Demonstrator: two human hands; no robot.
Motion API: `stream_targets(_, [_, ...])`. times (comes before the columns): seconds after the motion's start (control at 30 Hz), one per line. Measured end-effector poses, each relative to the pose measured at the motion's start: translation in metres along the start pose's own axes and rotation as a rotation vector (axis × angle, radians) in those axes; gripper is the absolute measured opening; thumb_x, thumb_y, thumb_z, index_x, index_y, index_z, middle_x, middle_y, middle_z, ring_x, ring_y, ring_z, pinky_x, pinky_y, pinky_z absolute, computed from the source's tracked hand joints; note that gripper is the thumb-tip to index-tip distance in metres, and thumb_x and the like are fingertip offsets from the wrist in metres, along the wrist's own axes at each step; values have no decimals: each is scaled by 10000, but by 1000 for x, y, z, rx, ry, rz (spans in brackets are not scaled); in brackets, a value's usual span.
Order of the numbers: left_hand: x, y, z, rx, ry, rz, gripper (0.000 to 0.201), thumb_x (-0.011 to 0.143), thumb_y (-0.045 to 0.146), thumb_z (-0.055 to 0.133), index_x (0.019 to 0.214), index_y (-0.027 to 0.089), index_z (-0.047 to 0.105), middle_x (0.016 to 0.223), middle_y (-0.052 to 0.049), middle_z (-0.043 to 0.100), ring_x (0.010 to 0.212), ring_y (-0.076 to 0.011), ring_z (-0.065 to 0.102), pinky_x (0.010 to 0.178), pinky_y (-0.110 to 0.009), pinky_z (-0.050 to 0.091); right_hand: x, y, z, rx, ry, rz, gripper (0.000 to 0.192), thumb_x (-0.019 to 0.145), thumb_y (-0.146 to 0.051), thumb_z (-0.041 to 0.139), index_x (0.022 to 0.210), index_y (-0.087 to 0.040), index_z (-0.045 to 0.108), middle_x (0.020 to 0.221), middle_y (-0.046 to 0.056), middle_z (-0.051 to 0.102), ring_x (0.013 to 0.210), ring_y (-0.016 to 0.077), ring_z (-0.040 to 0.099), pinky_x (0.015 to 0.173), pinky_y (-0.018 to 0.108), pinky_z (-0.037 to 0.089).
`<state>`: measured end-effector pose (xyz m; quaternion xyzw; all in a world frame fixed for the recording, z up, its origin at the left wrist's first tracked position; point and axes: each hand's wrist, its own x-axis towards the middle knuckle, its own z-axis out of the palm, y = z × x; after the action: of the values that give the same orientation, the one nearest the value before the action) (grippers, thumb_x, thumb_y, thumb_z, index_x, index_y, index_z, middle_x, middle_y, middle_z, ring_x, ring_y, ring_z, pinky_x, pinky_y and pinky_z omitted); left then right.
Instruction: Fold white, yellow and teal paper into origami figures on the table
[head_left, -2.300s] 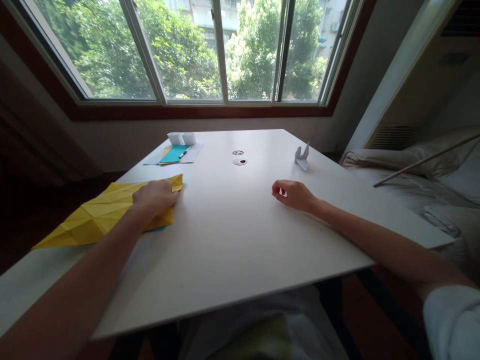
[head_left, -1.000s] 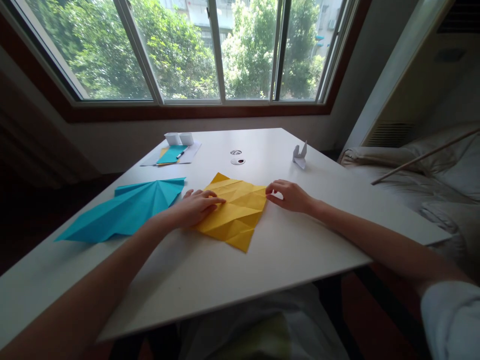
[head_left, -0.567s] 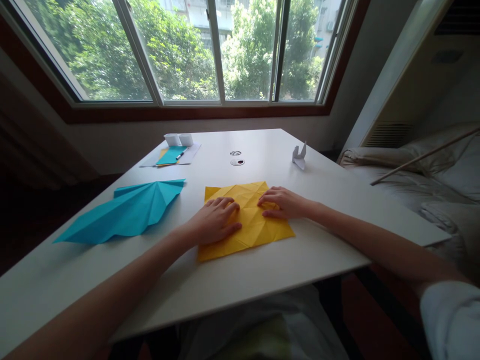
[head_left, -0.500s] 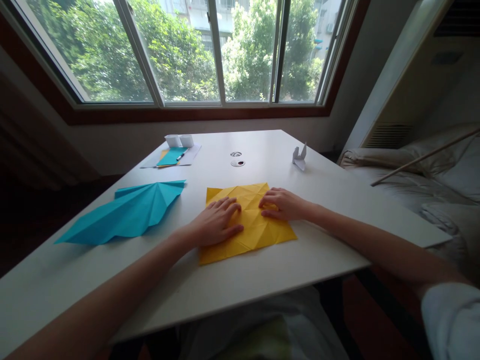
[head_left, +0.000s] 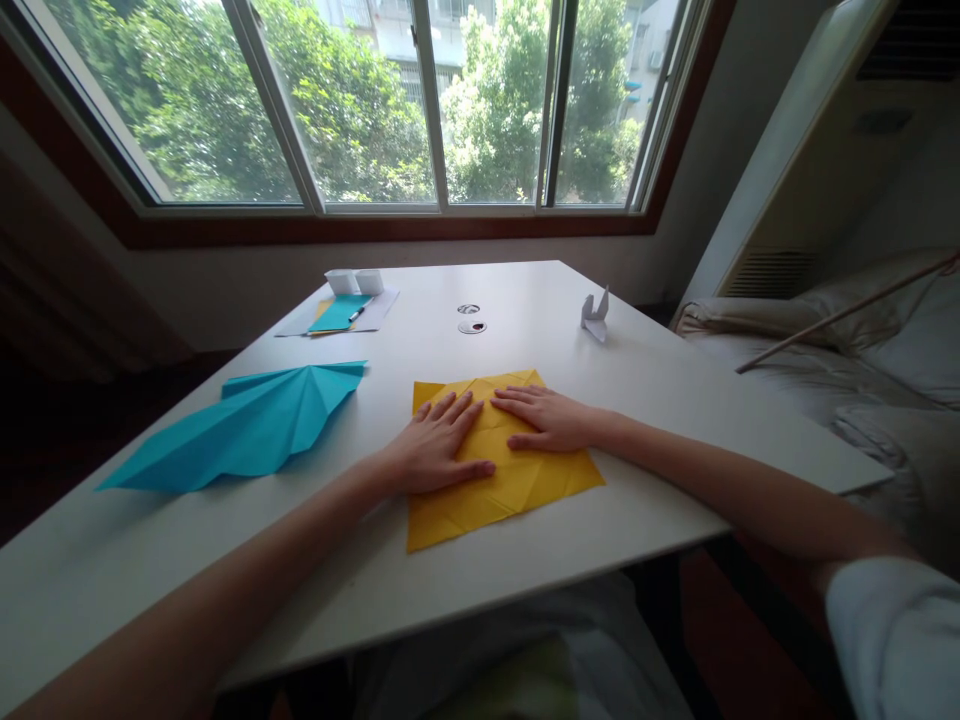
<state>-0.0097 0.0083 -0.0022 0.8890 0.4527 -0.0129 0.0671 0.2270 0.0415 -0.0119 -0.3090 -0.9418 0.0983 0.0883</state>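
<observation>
A yellow sheet of paper (head_left: 517,485), marked with many fold creases, lies on the white table in front of me. My left hand (head_left: 435,445) rests palm down on its left half, fingers stretched out and thumb pointing right. Across from it, my right hand (head_left: 551,418) lies flat on the right half, its fingers extended to the left. Neither hand grips the paper, and both cover part of it. Left of the yellow sheet, a creased blue paper (head_left: 247,430) stands partly raised in pleats.
The white table (head_left: 637,510) reaches toward the window. A white folded paper figure (head_left: 595,316) stands at the back right. Flat sheets, a small blue paper (head_left: 339,313), a pen (head_left: 358,313) and white folded boxes (head_left: 354,282) sit at the back left. Round inserts (head_left: 472,326) mark the tabletop.
My right hand's curled fingers have straightened and moved left onto the paper, lying flat. My left fingers have also stretched out. The yellow sheet's front edge sits slightly nearer to me.
</observation>
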Motion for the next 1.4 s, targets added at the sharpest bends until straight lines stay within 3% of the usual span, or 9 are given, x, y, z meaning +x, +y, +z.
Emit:
stream_targets(0.2, [0, -13, -3, -2, -52, -38, 850, 766, 760, 269, 1453, 276, 140, 1523, -87, 84, 1391, -305, 72, 1094, -463, 116, -2, 6, -5, 9, -106, 115, 875, 781, -688, 407, 1454, -178, 176, 1508, 134, 146, 1386, 299, 135, 1122, 466, 110])
stream_targets(0.5, [-8, -52, -22, -24, -216, -164, 1081, 631, 802, 432, 1458, 247, 12, 1515, -114, -39, 1387, -340, -4, 1072, -556, 86, -8, 18, -21, 35, -257, 258, 1047, 683, -769, 438, 1463, -191, 48, 1522, 120, 15, 1390, 334, -1, 1104, 550, 15])
stream_targets(0.67, [-12, -58, -32, -9, -293, -242, 1218, 563, 808, 485, 1450, 176, -61, 1502, -130, -106, 1382, -345, -52, 1080, -549, 79, -17, 29, -32, 45, -374, 322, 1143, 639, -778, 480, 1450, -187, -67, 1516, 99, -96, 1388, 324, -73, 1089, 550, -68])
stream_targets(0.93, [-11, -58, -34, -5, -297, -234, 1233, 566, 803, 485, 1442, 144, -78, 1497, -125, -114, 1378, -348, -67, 1084, -538, 71, -27, 45, -40, 98, -433, 343, 1319, 480, -727, 660, 1447, -213, -77, 1516, 82, -136, 1359, 374, -155, 1068, 580, -80])
stream_targets(1.23, [-7, -70, -20, -16, -187, -336, 1106, 661, 802, 373, 1452, 123, 3, 1508, -142, -31, 1384, -342, -29, 1079, -539, 63, -30, 54, -39, 46, -385, 382, 1280, 504, -751, 624, 1452, -225, -58, 1521, 67, -112, 1366, 376, -127, 1079, 581, -46])
stream_targets(1.4, [-4, -72, -14, -43, -114, -341, 1006, 722, 764, 324, 1452, 101, 129, 1509, -156, 62, 1386, -345, 27, 1078, -529, 81, -31, 62, -37, 55, -286, 417, 1014, 680, -771, 426, 1464, -251, 47, 1534, 36, 5, 1386, 355, -29, 1105, 551, 29])
